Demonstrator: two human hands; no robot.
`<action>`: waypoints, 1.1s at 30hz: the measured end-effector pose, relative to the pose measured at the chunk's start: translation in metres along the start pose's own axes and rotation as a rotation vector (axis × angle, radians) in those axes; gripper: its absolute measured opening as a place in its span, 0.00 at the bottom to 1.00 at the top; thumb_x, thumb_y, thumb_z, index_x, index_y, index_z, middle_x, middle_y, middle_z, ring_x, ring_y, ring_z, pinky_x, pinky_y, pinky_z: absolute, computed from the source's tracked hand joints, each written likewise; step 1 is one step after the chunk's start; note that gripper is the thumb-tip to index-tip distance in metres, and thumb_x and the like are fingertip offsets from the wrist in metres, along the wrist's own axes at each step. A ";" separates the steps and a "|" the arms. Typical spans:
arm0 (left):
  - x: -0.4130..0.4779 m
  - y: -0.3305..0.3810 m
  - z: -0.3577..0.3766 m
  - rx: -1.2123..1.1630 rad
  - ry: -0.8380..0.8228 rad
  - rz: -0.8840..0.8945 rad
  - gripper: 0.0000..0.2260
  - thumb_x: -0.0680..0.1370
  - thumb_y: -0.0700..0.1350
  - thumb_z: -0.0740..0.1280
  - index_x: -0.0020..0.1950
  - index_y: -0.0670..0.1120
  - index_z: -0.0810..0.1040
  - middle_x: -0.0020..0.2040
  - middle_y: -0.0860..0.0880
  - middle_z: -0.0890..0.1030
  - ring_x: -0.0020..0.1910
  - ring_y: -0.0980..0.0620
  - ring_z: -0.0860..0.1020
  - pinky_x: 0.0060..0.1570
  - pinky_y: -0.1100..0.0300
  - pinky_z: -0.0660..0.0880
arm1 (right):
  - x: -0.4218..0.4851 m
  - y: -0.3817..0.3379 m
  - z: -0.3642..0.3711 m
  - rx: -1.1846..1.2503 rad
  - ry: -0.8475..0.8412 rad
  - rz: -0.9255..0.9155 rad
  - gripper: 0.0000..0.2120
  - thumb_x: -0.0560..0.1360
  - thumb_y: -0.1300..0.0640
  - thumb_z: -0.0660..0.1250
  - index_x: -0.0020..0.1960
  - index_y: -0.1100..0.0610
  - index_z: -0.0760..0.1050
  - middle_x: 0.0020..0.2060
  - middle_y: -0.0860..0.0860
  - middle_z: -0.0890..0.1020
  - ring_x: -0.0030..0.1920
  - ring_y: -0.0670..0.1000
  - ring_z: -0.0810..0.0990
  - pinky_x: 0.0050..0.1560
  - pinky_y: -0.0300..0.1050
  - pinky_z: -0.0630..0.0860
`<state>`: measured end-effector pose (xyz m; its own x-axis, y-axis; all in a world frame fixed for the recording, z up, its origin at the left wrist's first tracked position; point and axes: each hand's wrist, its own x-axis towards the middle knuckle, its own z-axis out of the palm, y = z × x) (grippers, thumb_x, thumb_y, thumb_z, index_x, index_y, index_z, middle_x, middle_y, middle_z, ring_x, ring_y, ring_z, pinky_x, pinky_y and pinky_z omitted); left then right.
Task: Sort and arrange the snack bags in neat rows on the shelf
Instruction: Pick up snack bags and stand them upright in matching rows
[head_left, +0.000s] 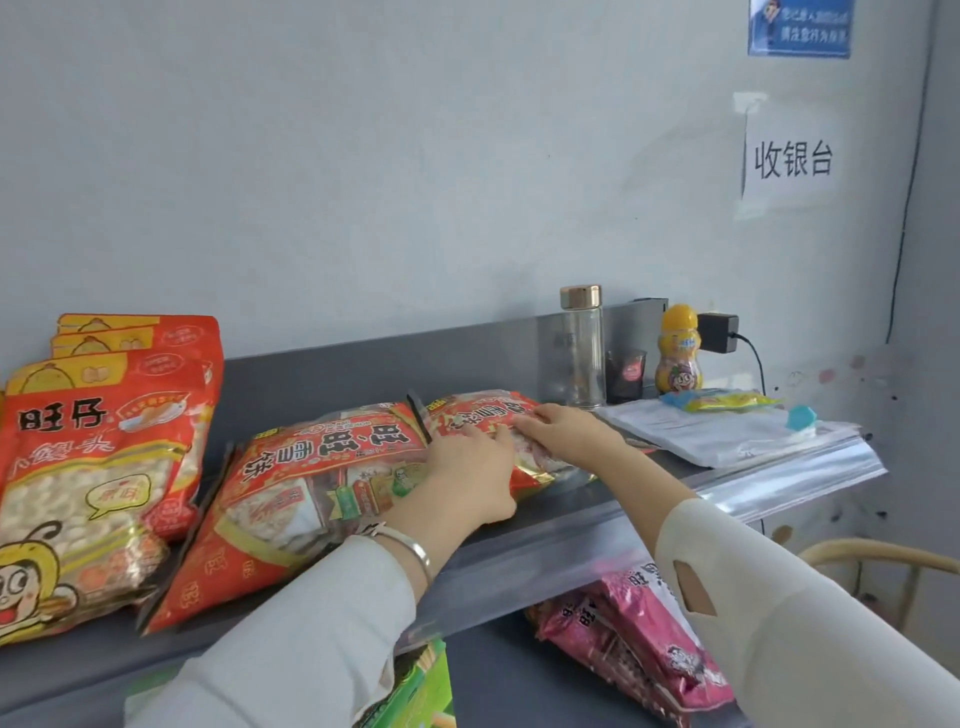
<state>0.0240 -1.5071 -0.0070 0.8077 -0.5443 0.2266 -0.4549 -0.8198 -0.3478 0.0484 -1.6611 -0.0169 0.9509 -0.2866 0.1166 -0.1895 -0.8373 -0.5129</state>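
Shelf (561, 506), grey and flat, carries three upright bags (98, 467) of glossy red film at its left end and two flat bags (291, 499) mid-shelf. Left hand (467, 478) and right hand (566, 431) press straight fingers on the flat bags, gripping nothing.

Grey shelf (311, 400) bears red snack bags (322, 467), a glass bottle (582, 348), a yellow jar (678, 353) and papers (717, 431).

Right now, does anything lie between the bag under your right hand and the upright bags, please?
Yes: a second flat red bag lies between them on the shelf, partly under the left hand.
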 end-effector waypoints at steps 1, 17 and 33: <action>0.001 0.004 0.000 0.008 0.035 -0.003 0.33 0.75 0.55 0.64 0.75 0.45 0.55 0.64 0.39 0.72 0.58 0.40 0.75 0.44 0.52 0.72 | -0.005 0.000 -0.002 0.016 0.030 -0.010 0.32 0.73 0.31 0.52 0.68 0.50 0.70 0.65 0.52 0.76 0.62 0.56 0.75 0.63 0.57 0.72; -0.016 0.013 -0.036 -0.390 0.254 -0.084 0.20 0.74 0.60 0.60 0.64 0.54 0.73 0.60 0.48 0.79 0.57 0.43 0.77 0.50 0.54 0.71 | -0.071 -0.037 0.000 1.843 0.108 0.500 0.46 0.58 0.42 0.80 0.70 0.49 0.62 0.61 0.58 0.76 0.54 0.65 0.78 0.42 0.71 0.76; -0.062 -0.118 -0.056 -1.173 0.612 -0.360 0.25 0.77 0.57 0.60 0.72 0.50 0.64 0.69 0.45 0.68 0.66 0.45 0.70 0.64 0.44 0.69 | -0.102 -0.087 -0.017 1.867 -0.122 -0.210 0.29 0.70 0.50 0.68 0.69 0.56 0.69 0.62 0.61 0.78 0.58 0.63 0.79 0.56 0.62 0.76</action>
<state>0.0064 -1.3866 0.0708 0.7935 -0.0111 0.6085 -0.5523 -0.4330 0.7123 -0.0362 -1.5669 0.0298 0.9459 -0.1598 0.2825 0.3117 0.6900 -0.6533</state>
